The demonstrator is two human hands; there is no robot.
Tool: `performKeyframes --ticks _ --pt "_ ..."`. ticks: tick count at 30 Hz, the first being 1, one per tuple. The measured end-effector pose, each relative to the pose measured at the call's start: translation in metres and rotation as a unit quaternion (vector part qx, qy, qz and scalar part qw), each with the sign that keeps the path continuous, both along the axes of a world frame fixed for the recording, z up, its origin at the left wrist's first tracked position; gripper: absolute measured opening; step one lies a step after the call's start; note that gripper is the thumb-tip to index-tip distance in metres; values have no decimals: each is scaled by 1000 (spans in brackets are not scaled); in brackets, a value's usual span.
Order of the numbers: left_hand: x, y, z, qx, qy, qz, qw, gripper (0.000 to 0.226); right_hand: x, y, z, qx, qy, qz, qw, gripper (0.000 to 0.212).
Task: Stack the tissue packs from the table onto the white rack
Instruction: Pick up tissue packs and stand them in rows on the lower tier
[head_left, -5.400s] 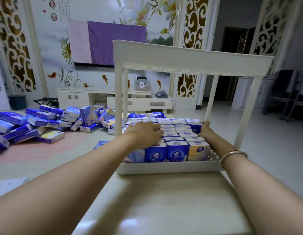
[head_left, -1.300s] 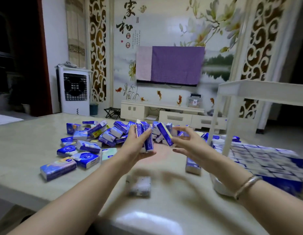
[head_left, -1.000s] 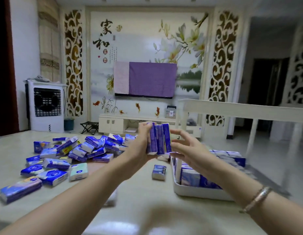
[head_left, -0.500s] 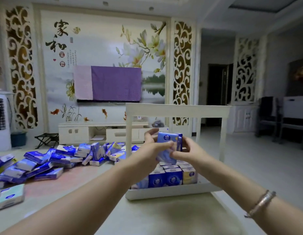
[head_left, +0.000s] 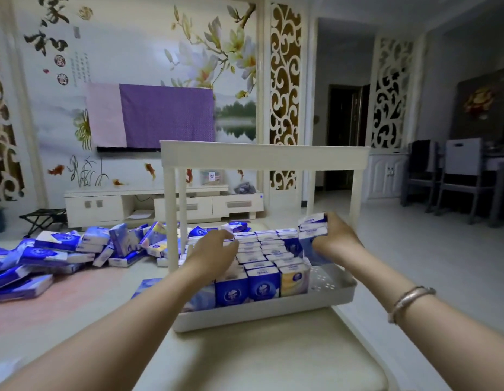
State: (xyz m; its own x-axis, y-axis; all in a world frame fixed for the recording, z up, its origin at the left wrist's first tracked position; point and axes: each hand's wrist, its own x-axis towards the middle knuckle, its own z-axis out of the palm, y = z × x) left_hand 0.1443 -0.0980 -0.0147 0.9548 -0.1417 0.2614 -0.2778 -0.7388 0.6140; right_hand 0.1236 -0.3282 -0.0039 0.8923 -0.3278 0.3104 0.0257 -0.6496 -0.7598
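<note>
A white two-tier rack (head_left: 262,314) stands on the table in front of me. Its lower tray holds several rows of upright blue and white tissue packs (head_left: 260,286). My right hand (head_left: 336,237) grips a small bundle of tissue packs (head_left: 313,231) over the tray's right side, where a bare strip of perforated floor shows. My left hand (head_left: 214,251) rests on the tops of the packs at the tray's left, fingers bent over them. A loose heap of tissue packs (head_left: 70,249) lies on the table to the left.
The rack's upper shelf (head_left: 263,156) spans above my hands on thin posts (head_left: 170,218). One pack (head_left: 146,285) lies flat just left of the tray. The table's right edge (head_left: 366,334) runs close beside the rack. A TV cabinet and chairs stand beyond.
Both hands came down from in front of the upper shelf to the lower tray. The bundle is now in my right hand at the tray's right side; my left hand let go and rests on the stacked packs.
</note>
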Motion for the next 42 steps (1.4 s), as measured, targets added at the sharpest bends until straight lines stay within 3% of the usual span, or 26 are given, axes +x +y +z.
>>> performKeyframes --ticks 3,8,12,16,20,22,25,28,31,33,37,42 --pt "4 4 -9 32 3 20 999 38 13 -3 -9 39 71 -3 997 32" --pt "0 -3 -7 154 4 -2 988 39 31 -3 -36 232 111 64 964 38" --pt "3 -5 -5 220 26 -26 975 36 39 8 -52 233 115 111 959 24" --pt "13 -2 -11 207 40 -30 977 43 40 9 -51 241 123 116 956 17" --pt "16 -3 -13 190 44 -28 980 35 37 9 -51 240 137 115 954 9" --pt "16 -2 -14 143 32 -15 989 35 35 7 -51 221 138 95 961 12" --pt "13 1 -11 55 9 -10 998 39 25 7 -43 141 135 48 980 46" --pt "-4 4 -4 42 -20 -42 998 39 1 17 -29 13 105 47 993 56" --pt "-30 13 0 39 -71 -98 992 36 -22 31 -13 -48 56 71 995 63" --pt "-46 24 2 48 -106 -119 986 33 -33 42 -5 -90 14 82 992 59" --pt "-72 58 4 -1 -135 -136 981 24 -52 82 6 -155 -60 147 975 32" --pt "-81 121 -5 -59 -130 -92 986 24 -67 158 12 -187 -109 247 944 28"
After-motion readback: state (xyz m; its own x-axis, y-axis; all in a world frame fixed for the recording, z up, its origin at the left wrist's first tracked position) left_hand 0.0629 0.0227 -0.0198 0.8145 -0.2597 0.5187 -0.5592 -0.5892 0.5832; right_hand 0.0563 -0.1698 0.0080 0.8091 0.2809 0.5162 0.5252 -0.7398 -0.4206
